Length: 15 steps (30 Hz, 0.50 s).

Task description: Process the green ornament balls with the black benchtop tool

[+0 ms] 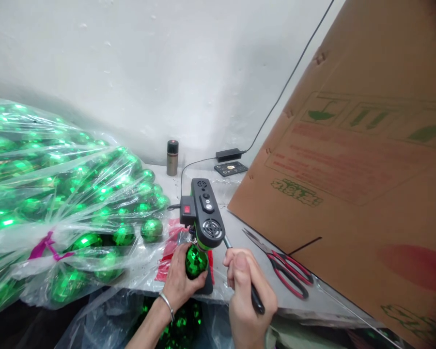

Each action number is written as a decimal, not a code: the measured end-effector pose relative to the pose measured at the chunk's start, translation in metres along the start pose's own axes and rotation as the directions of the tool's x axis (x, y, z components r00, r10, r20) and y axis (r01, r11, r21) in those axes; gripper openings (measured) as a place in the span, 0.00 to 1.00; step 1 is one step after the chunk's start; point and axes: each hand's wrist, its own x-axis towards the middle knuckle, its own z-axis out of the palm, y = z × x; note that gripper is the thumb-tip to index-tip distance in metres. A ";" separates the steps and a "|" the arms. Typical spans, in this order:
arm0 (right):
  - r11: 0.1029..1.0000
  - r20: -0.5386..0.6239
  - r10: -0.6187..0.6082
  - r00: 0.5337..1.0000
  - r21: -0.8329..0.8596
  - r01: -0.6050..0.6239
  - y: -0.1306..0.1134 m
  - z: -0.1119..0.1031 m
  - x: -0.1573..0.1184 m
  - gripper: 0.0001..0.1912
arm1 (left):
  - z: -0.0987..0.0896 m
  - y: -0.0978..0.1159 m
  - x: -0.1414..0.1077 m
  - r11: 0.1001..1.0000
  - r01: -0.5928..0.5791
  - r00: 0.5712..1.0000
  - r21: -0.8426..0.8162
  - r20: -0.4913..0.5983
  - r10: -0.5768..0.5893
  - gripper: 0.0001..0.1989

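Note:
My left hand (183, 277) is closed around a shiny green faceted ball ornament (196, 261). The ball's top sits right beneath the lower end of a small black machine (208, 213) with round vents and a red switch. Wrapped in my right hand (250, 293) is a lever with a black handle (257, 301); its metal rod runs up to the machine's side. The exact join between ball and machine is hidden. Red plastic (167, 252) lies beneath the machine's base, partly covered by my left hand.
Clear plastic bags of green balls (58, 194) fill the left, one tied with a purple ribbon (49, 246). Red-handled scissors (283, 266) lie beside a large cardboard box (349, 169). Behind stand a small bottle (172, 158), a power adapter (228, 154) and a phone (231, 168).

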 end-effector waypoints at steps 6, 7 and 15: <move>1.000 0.007 -0.006 1.000 0.013 0.006 0.003 -0.002 -0.003 0.20 | 0.006 0.000 0.007 0.995 0.084 0.996 -0.048 0.016 -0.084 0.38; 1.000 0.004 -0.005 1.000 0.016 0.005 0.004 -0.002 -0.004 0.20 | 0.007 -0.002 0.006 0.996 0.074 0.997 -0.046 0.008 -0.074 0.38; 1.000 -0.055 -0.024 0.998 0.009 0.024 0.014 0.002 -0.015 0.21 | 0.010 -0.008 0.001 0.998 0.042 0.999 -0.036 0.012 -0.042 0.40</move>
